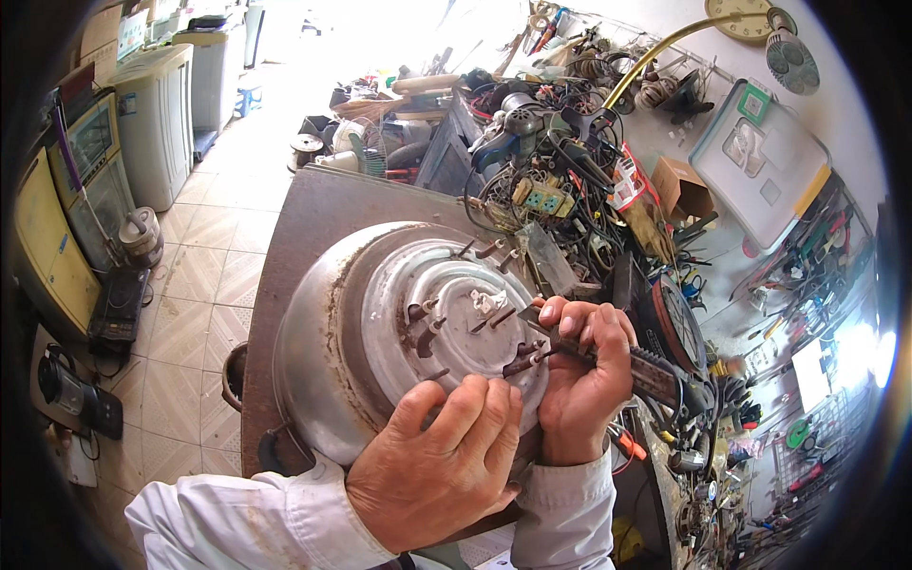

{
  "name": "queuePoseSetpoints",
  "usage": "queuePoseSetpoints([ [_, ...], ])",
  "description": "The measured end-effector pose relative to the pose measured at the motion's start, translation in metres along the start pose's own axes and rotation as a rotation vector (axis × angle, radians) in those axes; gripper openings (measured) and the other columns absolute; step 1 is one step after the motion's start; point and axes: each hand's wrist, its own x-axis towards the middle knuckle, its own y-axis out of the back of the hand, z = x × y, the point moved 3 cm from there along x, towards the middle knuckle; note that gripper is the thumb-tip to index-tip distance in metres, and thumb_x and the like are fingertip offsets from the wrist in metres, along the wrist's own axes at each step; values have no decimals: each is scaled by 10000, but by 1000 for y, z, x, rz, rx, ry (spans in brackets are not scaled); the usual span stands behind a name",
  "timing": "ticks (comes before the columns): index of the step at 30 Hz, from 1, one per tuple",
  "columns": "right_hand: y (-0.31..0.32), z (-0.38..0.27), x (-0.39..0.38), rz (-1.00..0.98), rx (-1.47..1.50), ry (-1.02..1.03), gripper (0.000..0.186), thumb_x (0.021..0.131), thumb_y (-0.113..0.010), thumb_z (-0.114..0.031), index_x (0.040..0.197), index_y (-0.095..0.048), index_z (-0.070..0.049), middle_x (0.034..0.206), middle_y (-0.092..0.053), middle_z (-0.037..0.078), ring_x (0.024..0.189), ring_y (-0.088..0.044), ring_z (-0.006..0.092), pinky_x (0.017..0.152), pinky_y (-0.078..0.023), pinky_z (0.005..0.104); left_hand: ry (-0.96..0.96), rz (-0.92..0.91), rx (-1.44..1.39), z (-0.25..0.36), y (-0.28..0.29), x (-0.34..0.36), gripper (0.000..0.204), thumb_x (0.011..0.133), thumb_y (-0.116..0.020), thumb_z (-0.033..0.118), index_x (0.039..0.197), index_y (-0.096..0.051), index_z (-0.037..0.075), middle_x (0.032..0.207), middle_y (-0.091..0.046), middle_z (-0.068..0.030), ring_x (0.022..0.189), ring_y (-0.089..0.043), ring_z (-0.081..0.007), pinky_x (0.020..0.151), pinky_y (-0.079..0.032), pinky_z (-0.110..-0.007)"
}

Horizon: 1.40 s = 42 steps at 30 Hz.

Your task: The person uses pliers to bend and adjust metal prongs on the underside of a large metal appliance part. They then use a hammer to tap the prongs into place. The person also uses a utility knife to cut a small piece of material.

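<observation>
A large, worn aluminium pot (328, 328) lies on the brown tabletop with its ringed underside turned up toward me. Several metal studs and dark curved tube ends (429, 334) stick out of that underside, and a crumpled whitish scrap (487, 302) lies near its middle. My left hand (442, 465) rests against the pot's near rim, fingers bent and pressed together; what is under the fingertips is hidden. In my right hand (584, 375) is a dark metal hand tool that looks like pliers (546, 328), its tip close to the studs on the right side.
Cables, parts and tools are heaped along the bench (570, 209) beyond the pot. A gooseneck lamp (665, 43) arches over them. On the left, white appliances (157, 123) line the tiled floor (185, 351), with a glass jug (66, 385) nearer me.
</observation>
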Motion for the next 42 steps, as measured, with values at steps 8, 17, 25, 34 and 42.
queuePoseSetpoints([
  [8, -3, -2, 1, -5, -27, 13, 272, 975, -504, -153, 729, -409, -83, 750, -506, 95, 808, -538, 281, 959, -470, 521, -3, 25, -18, 0, 0, 0, 756, 676, -749, 587, 1174, -686, 22, 1192, -626, -94, 1120, -552, -250, 944, -400, -438],
  [17, -2, -3, 3, 9, 12, -10, 239, 914, -514, -125, 721, -381, -81, 730, -475, 97, 789, -535, 285, 954, -489, 529, 1, 5, -42, 0, 2, 2, 743, 685, -739, 590, 1157, -695, 18, 1177, -631, -95, 1101, -564, -247, 944, -395, -426],
  [25, 1, -5, -1, 14, 39, 31, 250, 910, -514, -128, 707, -372, -92, 690, -460, 82, 740, -529, 271, 920, -501, 529, 1, 7, -29, 0, 3, 2, 749, 686, -737, 595, 1164, -692, 21, 1178, -631, -93, 1093, -570, -243, 946, -395, -424],
  [34, 1, -6, -3, 57, -4, 43, 271, 928, -510, -160, 702, -375, -95, 668, -445, 70, 718, -531, 268, 901, -509, 519, 15, -1, -44, 2, 5, 1, 757, 678, -738, 601, 1174, -689, 31, 1177, -632, -86, 1103, -569, -240, 963, -390, -419],
  [42, 1, -8, -10, 85, 43, 23, 301, 980, -528, -174, 724, -403, -75, 716, -518, 97, 751, -550, 272, 927, -487, 496, 21, 21, -42, 3, 4, 0, 768, 655, -754, 594, 1163, -686, 23, 1181, -628, -91, 1109, -570, -247, 959, -397, -420],
])
